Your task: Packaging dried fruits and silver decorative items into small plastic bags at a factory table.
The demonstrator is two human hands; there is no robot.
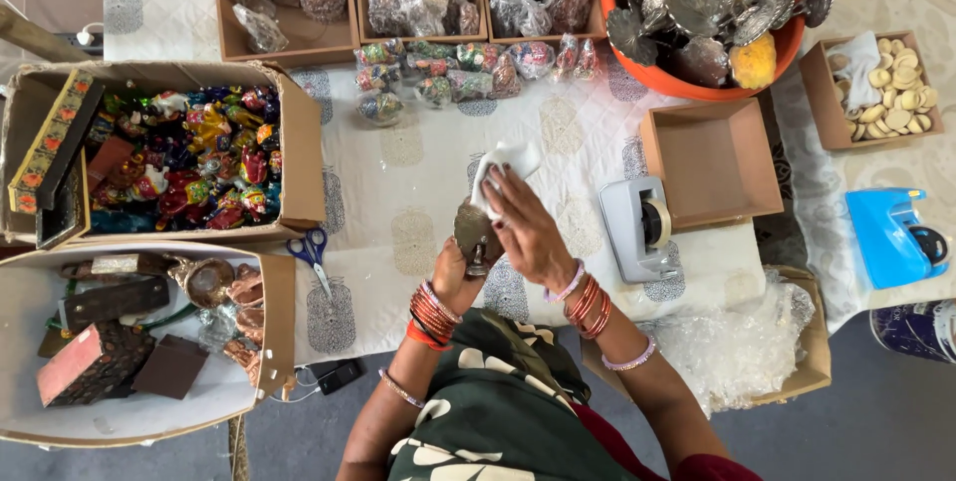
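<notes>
My left hand [456,275] grips a small dark metal ornament [474,232] by its lower end, holding it just above the patterned white tablecloth [408,177]. My right hand [523,224] presses a white cloth [503,164] against the upper side of the ornament. Both wrists carry red and pink bangles. The part of the ornament under the cloth and fingers is hidden.
Blue-handled scissors [313,250] lie left of my hands. A grey tape dispenser [637,227] and an empty brown box [712,164] sit to the right. Cardboard boxes of colourful figurines [189,157] and wooden items [119,332] stand at left. An orange bowl of metal leaves [702,13] is far right.
</notes>
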